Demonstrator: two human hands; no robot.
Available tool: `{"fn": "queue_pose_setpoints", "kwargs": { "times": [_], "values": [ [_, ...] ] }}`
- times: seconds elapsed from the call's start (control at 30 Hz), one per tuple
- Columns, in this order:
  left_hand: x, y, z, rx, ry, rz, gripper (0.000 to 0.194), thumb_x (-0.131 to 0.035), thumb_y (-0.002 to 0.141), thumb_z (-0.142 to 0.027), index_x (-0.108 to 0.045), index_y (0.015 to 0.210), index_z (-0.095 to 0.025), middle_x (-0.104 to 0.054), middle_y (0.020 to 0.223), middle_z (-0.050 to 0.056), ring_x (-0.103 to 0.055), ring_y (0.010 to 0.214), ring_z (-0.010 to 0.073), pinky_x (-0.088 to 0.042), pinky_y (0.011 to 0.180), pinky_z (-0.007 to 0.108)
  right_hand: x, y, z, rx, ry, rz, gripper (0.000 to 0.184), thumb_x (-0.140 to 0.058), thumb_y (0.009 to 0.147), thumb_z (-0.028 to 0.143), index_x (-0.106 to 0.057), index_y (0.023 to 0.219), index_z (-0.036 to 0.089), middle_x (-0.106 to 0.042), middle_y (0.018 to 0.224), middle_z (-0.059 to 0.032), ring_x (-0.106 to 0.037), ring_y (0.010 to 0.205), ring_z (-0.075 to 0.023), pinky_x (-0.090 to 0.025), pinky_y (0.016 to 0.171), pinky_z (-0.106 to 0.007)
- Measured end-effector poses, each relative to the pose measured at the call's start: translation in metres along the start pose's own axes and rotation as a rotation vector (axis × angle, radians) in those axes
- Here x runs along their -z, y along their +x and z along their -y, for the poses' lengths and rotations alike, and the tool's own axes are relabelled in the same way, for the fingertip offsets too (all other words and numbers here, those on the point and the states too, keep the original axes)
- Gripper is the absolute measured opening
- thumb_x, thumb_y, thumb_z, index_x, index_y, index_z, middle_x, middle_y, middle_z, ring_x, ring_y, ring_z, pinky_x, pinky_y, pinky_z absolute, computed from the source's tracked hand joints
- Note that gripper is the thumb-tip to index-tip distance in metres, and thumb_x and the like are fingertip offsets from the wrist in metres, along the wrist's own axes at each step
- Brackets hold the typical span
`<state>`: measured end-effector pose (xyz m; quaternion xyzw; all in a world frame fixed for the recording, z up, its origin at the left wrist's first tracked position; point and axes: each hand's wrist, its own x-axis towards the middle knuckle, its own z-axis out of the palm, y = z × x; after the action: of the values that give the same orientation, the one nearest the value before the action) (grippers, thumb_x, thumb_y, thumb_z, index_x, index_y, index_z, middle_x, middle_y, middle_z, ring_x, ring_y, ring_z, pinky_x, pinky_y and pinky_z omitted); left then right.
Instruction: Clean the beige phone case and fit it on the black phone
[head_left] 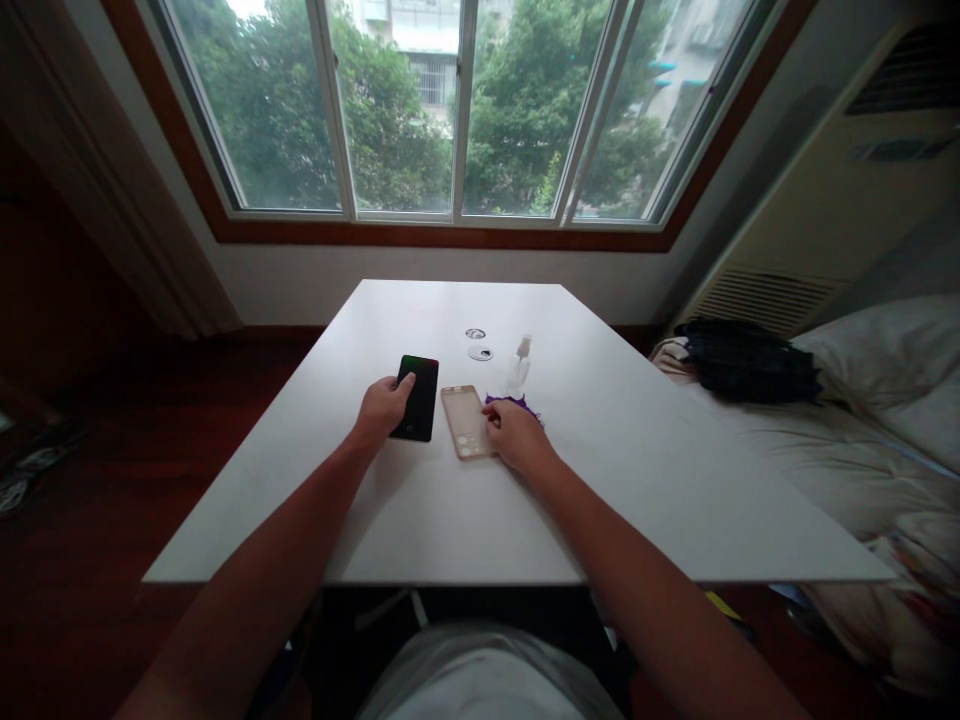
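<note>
One phone (422, 408), left of the translucent case (463, 420), gripped in my left hand (382, 408) — thumb across its face, likely for steadiness. Right hand (516, 434) curled at the purple cloth (517, 401) — whether gripping, I can't tell.

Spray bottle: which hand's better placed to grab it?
Right hand, probably: it's nearer the spray bottle, just on the person's side of it, though whether it grips the purple cloth is unclear. The left hand is farther away and holds the phone.
</note>
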<state>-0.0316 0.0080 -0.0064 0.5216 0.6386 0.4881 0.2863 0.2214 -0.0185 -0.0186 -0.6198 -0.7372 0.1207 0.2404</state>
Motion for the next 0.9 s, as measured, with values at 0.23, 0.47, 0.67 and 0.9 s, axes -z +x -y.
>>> {"fn": "queue_pose_setpoints", "kwargs": {
  "times": [0.23,0.47,0.67,0.9],
  "values": [
    [0.015,0.008,0.011,-0.03,-0.012,0.077,0.05,-0.063,0.086,-0.063,-0.068,0.068,-0.017,-0.059,0.059,0.002,-0.057,0.064,0.0194,-0.035,0.057,0.028,-0.002,-0.001,0.006,0.119,0.073,0.022,0.031,-0.054,0.09,0.008,-0.076,0.108,0.021,-0.077,0.107,-0.0058,-0.07,0.095,-0.0186,-0.049,0.082,-0.028],
    [0.015,0.017,0.02,-0.034,0.192,-0.056,0.046,-0.062,0.09,-0.059,-0.071,0.101,-0.016,-0.075,0.098,0.015,-0.069,0.1,0.0303,-0.048,0.082,0.033,-0.001,-0.013,0.021,0.254,0.088,0.104,0.053,-0.074,0.087,0.053,-0.071,0.126,0.018,-0.072,0.122,-0.0138,-0.067,0.111,-0.0273,-0.048,0.097,-0.038],
    [0.013,0.019,0.019,0.084,0.422,-0.025,0.049,-0.06,0.092,-0.046,-0.057,0.128,-0.012,-0.072,0.117,0.021,-0.07,0.109,0.0323,-0.05,0.089,0.037,0.003,-0.021,0.033,0.247,-0.137,0.139,0.063,-0.073,0.085,0.059,-0.065,0.134,0.02,-0.069,0.125,-0.0153,-0.064,0.114,-0.0322,-0.046,0.098,-0.041],
    [0.017,0.008,0.013,0.011,0.724,0.085,0.04,-0.052,0.094,-0.055,-0.064,0.11,-0.021,-0.075,0.102,0.016,-0.07,0.1,0.0358,-0.05,0.083,0.043,0.009,-0.024,0.04,0.113,-0.232,-0.071,0.054,-0.064,0.091,0.057,-0.064,0.128,0.017,-0.07,0.121,-0.0183,-0.064,0.109,-0.0336,-0.048,0.094,-0.042]
  ]
}}
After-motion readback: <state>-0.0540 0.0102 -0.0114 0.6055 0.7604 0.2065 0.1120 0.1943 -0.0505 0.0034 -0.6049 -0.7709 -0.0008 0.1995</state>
